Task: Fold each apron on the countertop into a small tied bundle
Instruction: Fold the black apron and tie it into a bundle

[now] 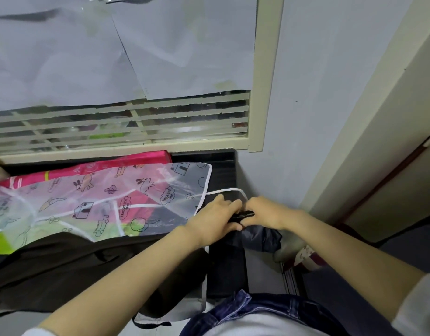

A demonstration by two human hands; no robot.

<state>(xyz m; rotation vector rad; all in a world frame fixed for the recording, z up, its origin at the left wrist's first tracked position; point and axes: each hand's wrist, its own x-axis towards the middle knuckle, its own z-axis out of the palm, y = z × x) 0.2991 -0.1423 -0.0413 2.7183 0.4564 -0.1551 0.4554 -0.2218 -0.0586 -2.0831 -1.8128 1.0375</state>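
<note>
A translucent apron (105, 202) printed with cartoon animals and houses lies spread over the dark countertop (223, 170), its white strap (229, 190) looping out at the right. A dark apron (71, 267) lies crumpled nearer to me. My left hand (217, 218) and my right hand (267, 212) meet at the counter's right end, both gripping a small black rolled bundle (244, 214). Most of the bundle is hidden by my fingers.
A pink bag (117, 163) lies under the translucent apron by the window sill. A louvred window (122, 122) covered with paper rises behind the counter. A dark cloth (262, 237) hangs off the counter's right side. A wall and a door frame stand at right.
</note>
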